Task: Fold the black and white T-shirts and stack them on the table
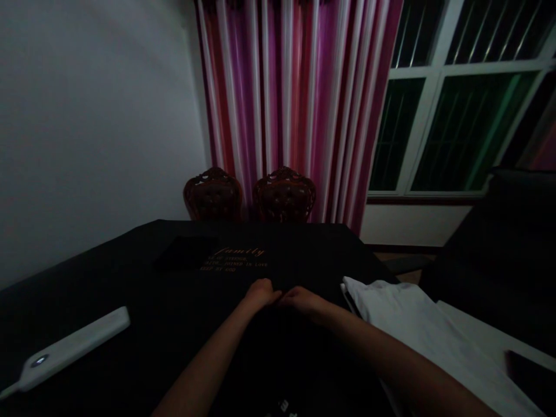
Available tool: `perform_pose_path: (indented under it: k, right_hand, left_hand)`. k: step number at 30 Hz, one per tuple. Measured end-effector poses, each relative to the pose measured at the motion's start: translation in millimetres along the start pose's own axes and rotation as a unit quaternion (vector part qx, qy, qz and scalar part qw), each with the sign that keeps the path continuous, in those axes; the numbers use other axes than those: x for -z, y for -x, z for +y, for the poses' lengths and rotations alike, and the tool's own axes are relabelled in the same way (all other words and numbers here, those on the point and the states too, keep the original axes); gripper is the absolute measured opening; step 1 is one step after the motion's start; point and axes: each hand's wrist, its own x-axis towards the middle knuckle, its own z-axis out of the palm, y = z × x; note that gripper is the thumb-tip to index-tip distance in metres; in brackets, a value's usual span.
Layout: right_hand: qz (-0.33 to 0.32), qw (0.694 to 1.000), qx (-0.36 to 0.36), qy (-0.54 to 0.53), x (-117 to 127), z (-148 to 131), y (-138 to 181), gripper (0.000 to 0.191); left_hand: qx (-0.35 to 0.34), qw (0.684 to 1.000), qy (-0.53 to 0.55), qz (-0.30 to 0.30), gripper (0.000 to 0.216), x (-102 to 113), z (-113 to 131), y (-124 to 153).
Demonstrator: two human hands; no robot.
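My left hand [262,293] and my right hand [300,300] are close together over the middle of the black table cover [174,324], thumbs nearly meeting. Fingers on both hands are curled closed. Whatever they pinch, if anything, is lost in the dark beneath them. Just beyond them, gold lettering [238,260] with the word "family" runs across the cover. Small white letters [283,405] show on something black at the bottom edge.
A white power strip [73,347] with a cord lies at left. White cloth [417,324] lies at right, near a dark flat object [532,376]. A black flat item [186,252] rests farther back. Two carved chairs [284,197] stand behind, before a striped curtain [299,104].
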Motion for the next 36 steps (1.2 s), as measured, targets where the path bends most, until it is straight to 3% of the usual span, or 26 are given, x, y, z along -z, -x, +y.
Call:
perform_pose_path:
  k: [4,7,12,17,21,24,27,31,36]
  right_hand:
    - [0.001,0.995,-0.047,-0.088,7.5,8.9,6.5,0.049]
    - [0.036,0.985,-0.019,-0.167,4.5,2.6,8.4,0.045]
    - [0.098,0.969,0.112,-0.196,-1.9,-33.4,34.0,0.041]
    - [0.108,0.941,0.242,-0.211,3.4,-74.3,82.5,0.046]
    - [0.131,0.920,0.331,-0.161,9.4,-95.1,110.9,0.049]
    - [0.127,0.914,0.374,-0.092,12.4,-105.8,125.6,0.047]
    - [0.181,0.887,0.424,0.034,12.0,-113.6,138.4,0.037]
    - [0.232,0.845,0.460,0.145,8.7,-119.2,151.1,0.013]
    - [0.196,0.848,0.453,0.195,6.6,-121.2,156.7,0.013]
  left_hand:
    - [-0.063,0.996,0.065,0.010,0.041,-4.3,1.1,21.4]
    - [-0.108,0.985,0.136,0.010,0.049,0.3,5.3,46.2]
    - [-0.152,0.957,0.247,0.018,0.056,33.4,16.2,88.6]
    - [-0.173,0.916,0.357,0.052,0.045,66.0,33.3,133.2]
    - [-0.197,0.877,0.431,0.077,0.037,76.3,49.0,163.3]
    - [-0.224,0.875,0.402,0.150,0.040,79.8,57.9,178.6]
    - [-0.233,0.870,0.382,0.208,0.043,81.4,63.5,188.5]
    - [-0.252,0.862,0.408,0.164,0.037,82.5,64.7,194.8]
    - [-0.266,0.887,0.326,0.189,0.042,88.1,57.9,197.1]
